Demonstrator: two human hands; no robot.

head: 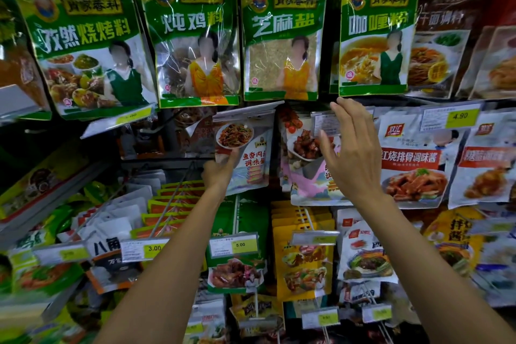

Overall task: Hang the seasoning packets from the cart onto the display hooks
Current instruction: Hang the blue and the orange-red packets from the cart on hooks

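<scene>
My left hand (219, 172) pinches the lower left corner of a seasoning packet (247, 153) showing a plate of shredded pork, held up at the middle row of the display under a price tag strip (248, 110). Whether it sits on a hook I cannot tell. My right hand (353, 152) is raised with straight, relaxed fingers in front of a pink packet (310, 176) and its price tag (325, 123), holding nothing. The cart is out of sight.
Green seasoning packets (280, 36) hang in the top row. White sauce packets (413, 159) hang to the right, yellow packets (304, 257) and a green one (237, 262) below. Long hook rods with price tags (145, 248) stick out toward me at lower left.
</scene>
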